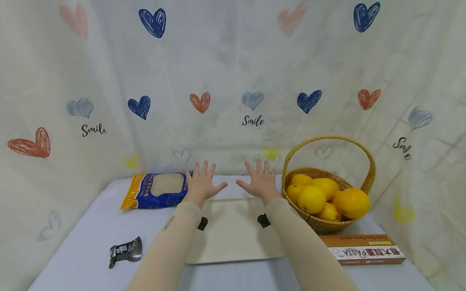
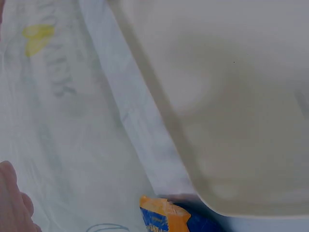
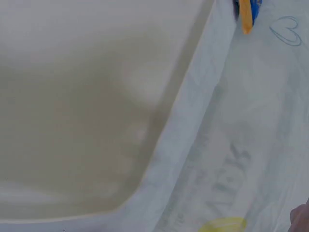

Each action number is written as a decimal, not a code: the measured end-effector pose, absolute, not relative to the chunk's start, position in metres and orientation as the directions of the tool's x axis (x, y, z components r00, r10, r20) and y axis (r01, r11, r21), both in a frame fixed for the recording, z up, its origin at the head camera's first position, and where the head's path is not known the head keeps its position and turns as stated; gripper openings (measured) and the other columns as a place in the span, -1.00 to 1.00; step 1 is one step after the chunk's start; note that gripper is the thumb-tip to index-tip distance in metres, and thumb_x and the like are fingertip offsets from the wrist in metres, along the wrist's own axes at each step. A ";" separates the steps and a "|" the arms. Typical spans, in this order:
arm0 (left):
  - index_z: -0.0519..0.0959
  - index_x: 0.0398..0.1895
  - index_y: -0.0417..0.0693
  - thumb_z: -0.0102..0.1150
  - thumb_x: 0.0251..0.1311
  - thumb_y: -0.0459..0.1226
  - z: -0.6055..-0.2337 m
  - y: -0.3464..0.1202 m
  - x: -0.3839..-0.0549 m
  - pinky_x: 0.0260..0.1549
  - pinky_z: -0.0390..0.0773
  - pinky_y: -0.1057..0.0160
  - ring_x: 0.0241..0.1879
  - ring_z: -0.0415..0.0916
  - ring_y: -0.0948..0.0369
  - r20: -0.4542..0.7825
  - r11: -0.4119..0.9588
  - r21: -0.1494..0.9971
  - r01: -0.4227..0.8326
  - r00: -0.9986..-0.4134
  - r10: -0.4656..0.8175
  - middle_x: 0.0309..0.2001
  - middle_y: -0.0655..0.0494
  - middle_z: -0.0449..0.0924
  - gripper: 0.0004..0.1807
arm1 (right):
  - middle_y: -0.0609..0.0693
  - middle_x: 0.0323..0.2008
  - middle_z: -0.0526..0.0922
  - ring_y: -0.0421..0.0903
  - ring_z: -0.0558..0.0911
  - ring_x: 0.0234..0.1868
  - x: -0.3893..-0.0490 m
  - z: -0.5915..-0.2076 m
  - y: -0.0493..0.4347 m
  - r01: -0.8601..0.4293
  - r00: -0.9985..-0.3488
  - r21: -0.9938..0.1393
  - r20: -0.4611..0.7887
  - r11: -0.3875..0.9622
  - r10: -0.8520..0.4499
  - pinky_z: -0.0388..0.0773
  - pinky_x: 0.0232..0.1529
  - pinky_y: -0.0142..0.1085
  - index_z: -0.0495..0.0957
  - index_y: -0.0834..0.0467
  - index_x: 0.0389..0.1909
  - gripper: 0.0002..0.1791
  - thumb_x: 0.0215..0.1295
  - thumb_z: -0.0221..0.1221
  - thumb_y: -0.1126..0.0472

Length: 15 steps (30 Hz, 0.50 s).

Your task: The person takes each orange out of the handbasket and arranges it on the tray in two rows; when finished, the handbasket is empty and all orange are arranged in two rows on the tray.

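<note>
Both hands are empty, their fingers straight and spread. The left hand (image 1: pixel 201 186) and right hand (image 1: pixel 260 184) are level with each other, backs toward the head camera, fingertips pointing forward and thumbs angled in across a gap. Between and below them lies a cream rectangular tray (image 1: pixel 233 234), flat on the white tablecloth (image 1: pixel 83 226); its longer side seems to run left to right, and the wrist views show its rounded corners. It lies back toward the person from the hands, about centred between them, so neither looks plainly nearer, and that even placing is probably the relation that counts. Each forearm, in a cream sleeve (image 1: pixel 172 238), slants inward from below, passing over one side of the tray. A blue-and-orange packet (image 1: pixel 160 192) lies crosswise left of the left hand, which overlaps its end in the head view; whether they touch, I cannot tell. To the right of the right hand stands a wicker basket (image 1: pixel 320 227) of lemons (image 1: pixel 312 199), with a pasta box (image 1: pixel 364 251) in front. A small black packet (image 1: pixel 126 251) lies by the left forearm.
</note>
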<state>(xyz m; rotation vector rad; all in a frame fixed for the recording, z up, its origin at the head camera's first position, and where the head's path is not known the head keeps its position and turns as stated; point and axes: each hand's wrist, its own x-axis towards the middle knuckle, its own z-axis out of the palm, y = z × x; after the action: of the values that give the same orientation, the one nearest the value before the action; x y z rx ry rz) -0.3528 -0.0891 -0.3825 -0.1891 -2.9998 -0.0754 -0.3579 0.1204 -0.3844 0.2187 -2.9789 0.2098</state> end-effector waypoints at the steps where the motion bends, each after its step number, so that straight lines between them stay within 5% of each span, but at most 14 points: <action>1: -0.17 0.42 0.31 -0.37 -0.05 0.49 -0.383 -0.089 -0.352 0.23 -0.27 -0.37 0.43 -0.37 -0.07 0.137 0.991 0.041 0.129 -0.983 0.122 0.46 0.07 -0.25 -0.02 | 0.14 0.44 -0.31 0.26 -0.28 0.41 -0.358 -0.385 0.120 -0.156 -0.979 -0.133 0.153 0.979 -0.135 -0.21 0.27 0.32 -0.24 -0.24 0.41 -0.09 0.08 -0.24 -0.52; 15: -0.17 0.43 0.27 -0.36 -0.03 0.48 -0.383 -0.085 -0.355 0.24 -0.31 -0.36 0.42 -0.34 -0.08 0.119 0.988 0.061 0.142 -0.984 0.134 0.46 0.06 -0.24 -0.02 | 0.15 0.44 -0.28 0.27 -0.27 0.41 -0.364 -0.389 0.126 -0.152 -0.982 -0.161 0.138 0.975 -0.131 -0.22 0.27 0.32 -0.26 -0.27 0.40 -0.11 0.10 -0.19 -0.48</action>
<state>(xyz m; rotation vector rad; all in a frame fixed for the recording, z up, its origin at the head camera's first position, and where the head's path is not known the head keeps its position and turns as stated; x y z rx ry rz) -0.3551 -0.0852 -0.3828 -0.2109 -3.0179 -0.1055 -0.3638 0.1261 -0.3891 0.2154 -2.9960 0.2588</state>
